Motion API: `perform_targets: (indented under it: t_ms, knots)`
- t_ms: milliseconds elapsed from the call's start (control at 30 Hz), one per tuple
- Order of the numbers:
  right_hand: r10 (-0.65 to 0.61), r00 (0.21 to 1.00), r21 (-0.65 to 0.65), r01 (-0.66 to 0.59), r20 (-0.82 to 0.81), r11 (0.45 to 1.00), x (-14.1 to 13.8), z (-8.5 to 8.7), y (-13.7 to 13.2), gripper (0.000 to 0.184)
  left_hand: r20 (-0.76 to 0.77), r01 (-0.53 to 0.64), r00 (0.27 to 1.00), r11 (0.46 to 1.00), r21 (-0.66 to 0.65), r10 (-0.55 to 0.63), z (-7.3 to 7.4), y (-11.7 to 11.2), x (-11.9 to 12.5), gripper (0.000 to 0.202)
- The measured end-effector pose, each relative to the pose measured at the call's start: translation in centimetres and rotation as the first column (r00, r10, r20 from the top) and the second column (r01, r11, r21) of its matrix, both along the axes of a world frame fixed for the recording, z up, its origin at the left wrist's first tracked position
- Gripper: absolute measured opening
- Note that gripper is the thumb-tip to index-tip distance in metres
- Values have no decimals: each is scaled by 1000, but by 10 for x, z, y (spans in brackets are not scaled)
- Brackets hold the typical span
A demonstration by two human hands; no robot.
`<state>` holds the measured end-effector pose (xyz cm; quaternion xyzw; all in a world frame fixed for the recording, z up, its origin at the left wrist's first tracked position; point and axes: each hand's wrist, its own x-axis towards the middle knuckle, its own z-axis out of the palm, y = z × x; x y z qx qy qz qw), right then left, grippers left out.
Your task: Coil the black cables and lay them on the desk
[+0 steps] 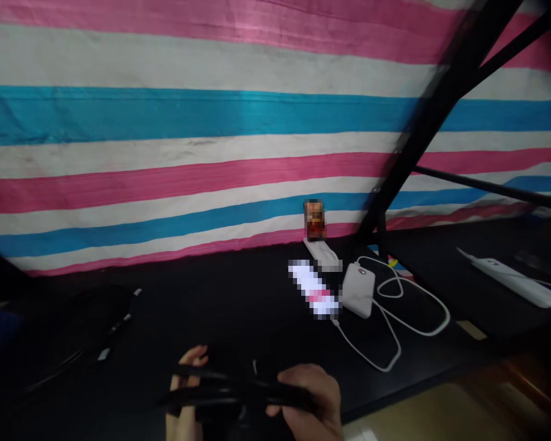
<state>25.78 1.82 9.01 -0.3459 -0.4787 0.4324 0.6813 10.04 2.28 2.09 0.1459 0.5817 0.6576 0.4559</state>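
Note:
A dark bundle that looks like coiled black cable [229, 395] is stretched between my two hands at the bottom of the view, blurred by motion. My left hand [186, 398] is closed round its left end, fingertips showing above the strands. On the other end, my right hand [312, 395] grips the bundle between thumb and fingers. A small pale tip [254, 366] sticks up between the hands; I cannot tell what it is. The bundle's lower part is too dark to make out.
On the black table [202, 306] lie a white power bank [359, 291] with white cords, a lit phone [314, 288] and a small stand [324, 252]. Black cables with white tags [103, 354] lie left. A white power strip [518, 278] and black frame post [413, 147] stand right.

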Motion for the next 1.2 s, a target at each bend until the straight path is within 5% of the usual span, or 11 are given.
perform_targets:
  t_ms: [100,167,233,400,467,533,633,800,1067,1200]
  knots:
    - [247,963,11,-247,-111,969,-18,6,31,20,311,141,943,988,-55,-118,24,24,0,39]
    - [369,900,-16,-383,-230,924,-34,7,52,21,546,347,788,938,-10,-286,41,43,-2,29]
    - [398,852,-16,-428,-339,904,-48,8,71,19,622,426,696,904,44,-359,54,63,-6,22]
    - [285,920,-44,-307,-269,951,-60,12,110,22,279,225,933,974,38,-226,62,111,-30,16]
    - [210,970,-89,-221,-124,971,-57,7,125,18,92,193,975,977,88,-201,61,121,-42,22]
    - [127,992,-128,-128,-12,984,-52,-1,139,32,-92,190,979,975,118,-180,59,123,-53,27]
    - [62,987,-175,-36,145,984,-44,-16,153,62,-243,290,932,955,60,-268,52,119,-64,32]
    - [82,951,-261,-1,298,965,-37,-31,154,59,-309,427,843,897,-111,-440,35,114,-68,40]
    - [181,911,-355,-41,371,934,-36,-57,162,48,-589,311,728,935,-171,-350,9,125,-82,46]
    - [222,879,-368,-58,421,928,-35,-68,165,45,-754,194,601,964,-183,-264,6,124,-83,56]
